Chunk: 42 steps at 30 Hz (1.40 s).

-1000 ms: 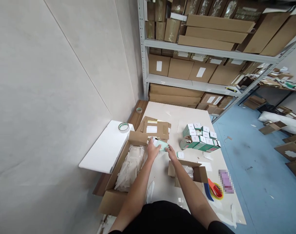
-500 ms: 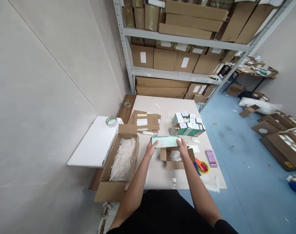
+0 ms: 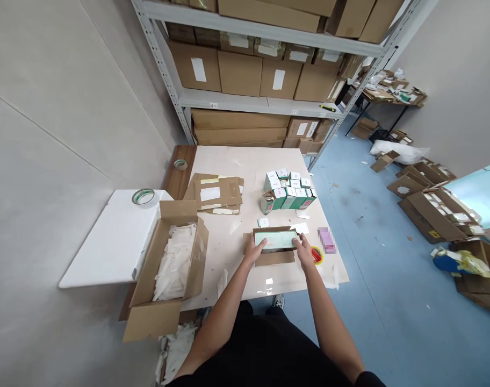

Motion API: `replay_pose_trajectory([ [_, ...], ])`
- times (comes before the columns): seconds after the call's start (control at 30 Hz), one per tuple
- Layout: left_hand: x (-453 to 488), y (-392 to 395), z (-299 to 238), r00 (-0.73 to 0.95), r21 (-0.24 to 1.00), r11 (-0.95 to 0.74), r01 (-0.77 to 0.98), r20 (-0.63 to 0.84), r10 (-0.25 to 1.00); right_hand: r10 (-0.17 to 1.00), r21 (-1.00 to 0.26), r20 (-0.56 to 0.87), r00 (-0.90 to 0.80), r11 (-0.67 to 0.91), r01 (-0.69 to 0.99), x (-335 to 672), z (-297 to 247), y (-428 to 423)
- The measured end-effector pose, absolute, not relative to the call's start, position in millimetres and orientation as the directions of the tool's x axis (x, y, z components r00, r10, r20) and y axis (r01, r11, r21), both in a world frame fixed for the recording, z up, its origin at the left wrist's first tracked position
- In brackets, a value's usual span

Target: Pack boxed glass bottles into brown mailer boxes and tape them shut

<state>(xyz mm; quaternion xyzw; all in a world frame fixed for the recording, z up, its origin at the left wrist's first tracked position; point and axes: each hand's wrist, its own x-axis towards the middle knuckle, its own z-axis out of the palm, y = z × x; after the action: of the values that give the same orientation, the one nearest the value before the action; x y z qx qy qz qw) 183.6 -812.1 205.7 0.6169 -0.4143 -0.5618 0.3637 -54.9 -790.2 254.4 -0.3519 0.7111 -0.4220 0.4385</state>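
A pale green, flat-topped carton [image 3: 274, 240] is held level by both my hands, one at each end. It sits within the opening of a small brown cardboard box [image 3: 274, 258], whose flaps stand out around it. My left hand [image 3: 254, 249] grips the carton's left end, thumb on top. At the right end, my right hand [image 3: 303, 250] has its thumb on the top face too. The fingers beneath are hidden. Behind the box lies a small white box [image 3: 263, 222]. Red-handled scissors with a yellow tape roll [image 3: 317, 255] lie just right of my right hand.
Several green-and-white cartons [image 3: 289, 192] stand grouped at the table's back right. Flattened cardboard [image 3: 218, 192] lies at back left. A large open box [image 3: 202, 252] with white packing bags is at the left. Metal shelving [image 3: 245, 102] with boxes stands beyond the table.
The green carton has come down from above the small brown box into its opening, still in both hands. The camera view has shifted, so the table appears farther left.
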Motion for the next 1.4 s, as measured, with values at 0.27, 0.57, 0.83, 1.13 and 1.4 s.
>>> replay_pose_trajectory([
  [0.27,177.6,-801.2,192.4,0.096,0.854,-0.215,-0.474,-0.192,-0.977,-0.910,-0.943,-0.297,-0.290,0.328,-0.061,-85.5,237.2,-799.2],
  [0.57,146.7,-777.4,169.2,0.081,0.584,-0.248,-0.773,-0.297,-0.952,-0.958,-0.951,-0.286,0.003,0.284,-0.126,-97.0,221.7,-798.1],
  [0.83,133.1,-755.8,167.6,0.155,0.420,-0.244,-0.874,-0.234,-0.960,-0.957,-0.877,-0.242,0.162,0.145,-0.458,-104.7,208.1,-785.4],
  [1.13,79.0,-712.5,182.4,0.183,0.628,-0.162,-0.762,-0.031,-0.983,-0.968,-0.733,-0.204,0.145,0.053,-0.678,-121.2,206.3,-795.1],
  [1.4,67.1,-691.6,212.5,0.187,0.648,-0.116,-0.753,0.042,-0.981,-0.892,-0.449,-0.191,0.409,-0.291,-0.845,-137.3,226.0,-809.6],
])
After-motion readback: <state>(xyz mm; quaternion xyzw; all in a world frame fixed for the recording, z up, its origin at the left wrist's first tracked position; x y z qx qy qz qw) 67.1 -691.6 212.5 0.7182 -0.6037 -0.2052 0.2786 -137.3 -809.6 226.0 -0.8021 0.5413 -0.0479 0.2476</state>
